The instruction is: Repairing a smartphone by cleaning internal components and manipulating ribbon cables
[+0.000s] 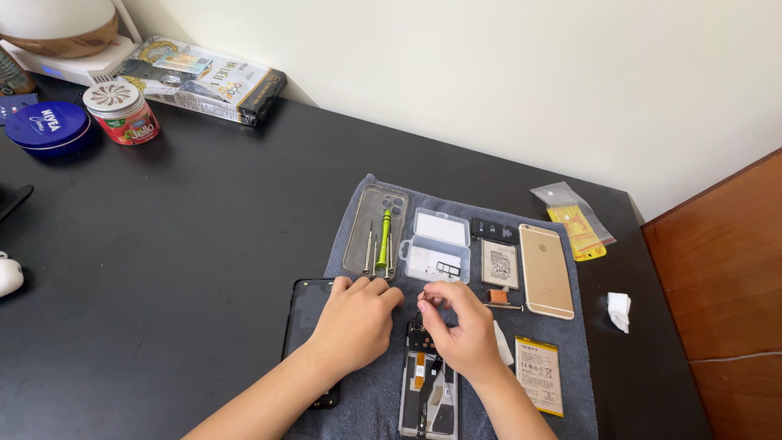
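Your left hand [354, 319] lies knuckles-up, fingers curled and holding nothing, across the top of the black back cover [308, 314] on the grey cloth [456, 204]. Your right hand [458, 326] pinches something tiny between thumb and fingertips — too small to tell what — just above the top edge of the opened phone [429, 383]. Beyond your hands sit the clear plastic box [437, 244] and the green screwdriver [384, 232] — the gold phone [545, 269] lies to the right.
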